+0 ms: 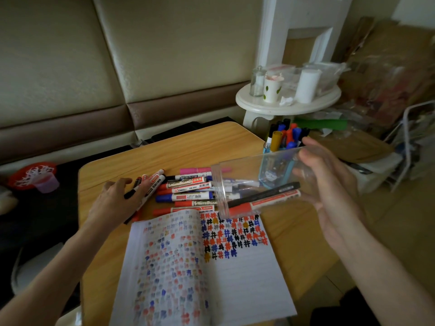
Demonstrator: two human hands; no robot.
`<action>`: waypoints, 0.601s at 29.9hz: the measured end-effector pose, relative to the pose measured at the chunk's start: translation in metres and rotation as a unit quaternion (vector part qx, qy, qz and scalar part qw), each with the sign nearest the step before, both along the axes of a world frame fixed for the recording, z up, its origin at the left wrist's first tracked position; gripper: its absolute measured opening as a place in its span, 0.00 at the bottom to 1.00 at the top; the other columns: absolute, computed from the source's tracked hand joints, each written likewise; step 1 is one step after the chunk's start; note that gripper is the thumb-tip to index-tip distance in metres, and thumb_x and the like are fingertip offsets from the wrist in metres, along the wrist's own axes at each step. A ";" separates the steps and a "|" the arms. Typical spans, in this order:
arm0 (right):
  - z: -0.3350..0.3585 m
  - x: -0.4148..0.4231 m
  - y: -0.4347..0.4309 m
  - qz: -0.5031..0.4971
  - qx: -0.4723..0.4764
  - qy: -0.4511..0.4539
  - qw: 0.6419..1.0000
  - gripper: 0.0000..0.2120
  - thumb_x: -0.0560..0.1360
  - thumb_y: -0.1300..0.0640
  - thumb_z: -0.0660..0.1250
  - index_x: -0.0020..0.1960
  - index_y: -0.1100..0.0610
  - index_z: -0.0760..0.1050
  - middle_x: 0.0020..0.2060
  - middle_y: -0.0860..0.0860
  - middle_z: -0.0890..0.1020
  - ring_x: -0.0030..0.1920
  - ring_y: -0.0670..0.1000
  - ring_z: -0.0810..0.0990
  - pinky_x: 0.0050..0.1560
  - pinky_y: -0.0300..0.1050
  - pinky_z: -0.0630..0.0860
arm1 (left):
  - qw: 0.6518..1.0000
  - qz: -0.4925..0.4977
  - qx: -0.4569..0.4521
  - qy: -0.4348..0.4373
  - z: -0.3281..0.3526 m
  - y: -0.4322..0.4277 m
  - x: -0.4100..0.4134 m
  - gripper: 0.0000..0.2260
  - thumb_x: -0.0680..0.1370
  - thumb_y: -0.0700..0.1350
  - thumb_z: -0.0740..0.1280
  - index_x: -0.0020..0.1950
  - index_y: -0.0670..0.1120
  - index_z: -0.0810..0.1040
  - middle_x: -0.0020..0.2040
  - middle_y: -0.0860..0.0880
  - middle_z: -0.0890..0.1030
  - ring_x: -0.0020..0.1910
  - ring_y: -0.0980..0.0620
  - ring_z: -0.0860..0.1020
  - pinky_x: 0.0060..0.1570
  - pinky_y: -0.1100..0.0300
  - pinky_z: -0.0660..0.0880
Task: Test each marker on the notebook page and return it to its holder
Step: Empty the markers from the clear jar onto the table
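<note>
At centre left of the frame the left hand [117, 201] lay curled over a small bunch of markers [154, 182], a black one poking up between its fingers, probably gathered for testing; just to the right the loose markers [188, 191] lay heaped on the table [98, 175], close above the open notebook [211, 278], whose upper right page carried bold hash marks; at centre right the right hand [329, 184] grasped a clear holder [247, 175] tipped on its side, mouth towards the heap, likely to take markers back; two markers [270, 203], black and red, lay inside; behind it a blue holder [266, 150] stood packed.
</note>
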State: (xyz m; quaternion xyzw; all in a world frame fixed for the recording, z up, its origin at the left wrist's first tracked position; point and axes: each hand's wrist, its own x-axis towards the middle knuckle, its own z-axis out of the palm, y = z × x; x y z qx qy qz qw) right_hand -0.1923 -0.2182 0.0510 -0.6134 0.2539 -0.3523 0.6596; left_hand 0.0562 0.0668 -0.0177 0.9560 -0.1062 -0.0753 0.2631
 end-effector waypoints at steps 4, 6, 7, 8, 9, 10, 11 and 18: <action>0.000 -0.001 0.000 0.002 0.003 0.000 1.000 0.18 0.75 0.45 0.73 0.65 0.36 0.80 0.58 0.41 0.85 0.61 0.47 0.84 0.61 0.62 0.81 | 1.000 0.007 -0.005 -0.003 -0.004 0.002 0.007 0.46 0.68 0.76 0.55 0.77 0.47 0.67 0.72 0.37 0.69 0.63 0.38 0.76 0.46 0.50 0.77; 0.001 -0.001 0.000 0.005 0.003 0.000 1.000 0.19 0.75 0.44 0.74 0.65 0.37 0.80 0.59 0.41 0.85 0.61 0.47 0.84 0.61 0.62 0.81 | 1.000 0.008 -0.019 0.000 -0.006 0.003 0.012 0.47 0.67 0.77 0.54 0.76 0.47 0.68 0.71 0.37 0.71 0.61 0.39 0.77 0.44 0.52 0.77; 0.001 -0.002 0.000 0.006 0.003 0.000 1.000 0.19 0.75 0.44 0.74 0.65 0.36 0.80 0.59 0.41 0.85 0.61 0.47 0.84 0.61 0.62 0.81 | 1.000 0.007 -0.027 0.000 -0.007 0.004 0.013 0.46 0.67 0.77 0.54 0.76 0.47 0.68 0.71 0.37 0.72 0.59 0.40 0.78 0.43 0.53 0.76; 0.001 -0.002 0.000 0.007 0.004 0.000 1.000 0.19 0.75 0.44 0.73 0.66 0.36 0.79 0.58 0.40 0.85 0.61 0.47 0.84 0.61 0.61 0.81 | 0.999 0.005 -0.035 -0.001 -0.007 0.004 0.014 0.46 0.68 0.76 0.54 0.75 0.46 0.68 0.70 0.37 0.73 0.58 0.41 0.78 0.42 0.54 0.76; 0.002 -0.002 0.000 0.008 0.005 -0.001 1.000 0.19 0.75 0.44 0.73 0.66 0.36 0.79 0.58 0.40 0.85 0.61 0.46 0.84 0.61 0.61 0.81 | 0.999 0.004 -0.041 -0.001 -0.007 0.005 0.015 0.46 0.68 0.76 0.54 0.75 0.46 0.68 0.69 0.36 0.73 0.56 0.41 0.78 0.41 0.54 0.76; 0.002 -0.002 0.000 0.009 0.005 -0.002 1.000 0.19 0.75 0.44 0.73 0.66 0.36 0.79 0.58 0.40 0.85 0.61 0.46 0.84 0.61 0.61 0.81 | 0.999 0.008 -0.043 0.002 -0.006 0.004 0.013 0.45 0.69 0.75 0.53 0.76 0.46 0.68 0.69 0.35 0.72 0.57 0.40 0.78 0.42 0.53 0.76; 0.002 -0.002 0.000 0.010 0.004 -0.002 1.000 0.20 0.75 0.44 0.73 0.66 0.36 0.79 0.58 0.40 0.85 0.61 0.46 0.83 0.61 0.61 0.81 | 0.999 0.015 -0.042 0.005 -0.005 0.002 0.012 0.44 0.70 0.75 0.53 0.76 0.47 0.67 0.71 0.35 0.71 0.59 0.38 0.77 0.45 0.50 0.78; 0.005 -0.002 0.002 0.013 -0.006 -0.017 1.000 0.24 0.70 0.40 0.75 0.66 0.36 0.79 0.60 0.40 0.84 0.62 0.46 0.83 0.62 0.61 0.81 | 0.944 0.033 -0.260 -0.202 0.026 -0.016 -0.042 0.25 0.84 0.65 0.52 0.71 0.51 0.73 0.72 0.46 0.70 0.68 0.46 0.72 0.61 0.51 0.72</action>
